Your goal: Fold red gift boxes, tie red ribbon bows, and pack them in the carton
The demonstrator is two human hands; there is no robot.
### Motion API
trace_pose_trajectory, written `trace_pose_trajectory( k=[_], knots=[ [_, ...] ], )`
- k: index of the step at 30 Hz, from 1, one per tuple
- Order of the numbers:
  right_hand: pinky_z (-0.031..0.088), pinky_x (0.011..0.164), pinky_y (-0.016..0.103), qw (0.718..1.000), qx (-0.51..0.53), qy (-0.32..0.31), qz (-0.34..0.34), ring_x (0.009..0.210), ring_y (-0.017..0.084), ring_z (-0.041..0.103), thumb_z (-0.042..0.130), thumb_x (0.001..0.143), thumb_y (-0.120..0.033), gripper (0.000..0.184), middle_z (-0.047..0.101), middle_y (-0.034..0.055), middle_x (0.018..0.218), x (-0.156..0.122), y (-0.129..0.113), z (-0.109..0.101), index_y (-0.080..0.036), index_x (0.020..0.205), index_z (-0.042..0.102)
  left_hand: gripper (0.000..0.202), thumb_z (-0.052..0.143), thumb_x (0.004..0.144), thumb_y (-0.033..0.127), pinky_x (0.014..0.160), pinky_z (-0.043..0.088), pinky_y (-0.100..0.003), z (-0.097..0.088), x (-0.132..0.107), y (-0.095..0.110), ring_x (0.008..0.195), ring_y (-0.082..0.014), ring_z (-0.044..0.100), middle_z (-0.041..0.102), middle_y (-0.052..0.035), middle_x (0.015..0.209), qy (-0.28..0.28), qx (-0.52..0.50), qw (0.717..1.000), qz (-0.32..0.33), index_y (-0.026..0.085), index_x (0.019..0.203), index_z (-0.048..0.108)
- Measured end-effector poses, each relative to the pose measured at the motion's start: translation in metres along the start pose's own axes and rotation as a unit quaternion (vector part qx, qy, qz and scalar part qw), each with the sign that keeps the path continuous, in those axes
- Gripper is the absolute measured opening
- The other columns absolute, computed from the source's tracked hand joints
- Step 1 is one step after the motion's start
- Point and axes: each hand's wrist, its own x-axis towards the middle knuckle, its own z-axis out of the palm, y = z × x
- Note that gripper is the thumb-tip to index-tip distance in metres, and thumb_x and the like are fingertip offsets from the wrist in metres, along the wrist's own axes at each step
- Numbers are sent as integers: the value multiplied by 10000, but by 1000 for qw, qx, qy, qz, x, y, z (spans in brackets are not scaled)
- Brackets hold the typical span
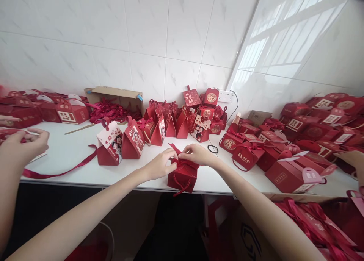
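A small red gift box [182, 180] with a twisted red cord handle stands at the front edge of the white table, right in front of me. Across its top lies a red ribbon [174, 149], one end sticking up. My left hand [164, 162] pinches the ribbon at the left of the box top. From the other side my right hand [193, 155] also has its fingers closed on the ribbon, close to the left fingertips. Whether the ribbon is knotted between them is partly hidden by my fingers.
Red triangular boxes [109, 147] stand behind on the left, near a cardboard box of ribbons [113, 91]. Many red boxes [247, 155] crowd the right. Other people's hands work at the left [36, 141] and right edges. A black ring [213, 149] and power strip [225, 96] lie behind.
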Motion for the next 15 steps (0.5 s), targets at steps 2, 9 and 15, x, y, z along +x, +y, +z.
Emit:
trace_pose_trajectory(
  k=[2,9,15],
  knots=[
    [322,491,223,999,44,-24,4,511,85,436,600,711,-363,207,525,-34,590,5,1,4,-172,643,558,109,431,732,170,794,428,-302,2,-2,1,828,-168,515,517,-30,866,11,12,1000,7,181,794,520],
    [281,475,209,990,141,15,16,500,62,373,572,709,-337,209,465,-57,559,5,13,10,-165,613,500,191,465,756,173,879,423,-345,11,3,12,936,-199,519,548,-45,890,41,14,999,1,184,884,606],
    [289,467,208,979,195,27,57,497,67,400,568,710,-297,170,479,-52,565,6,16,14,-167,622,503,139,530,794,296,854,439,-363,21,12,13,914,-208,534,570,-41,870,57,15,998,-24,197,830,620]
  ],
)
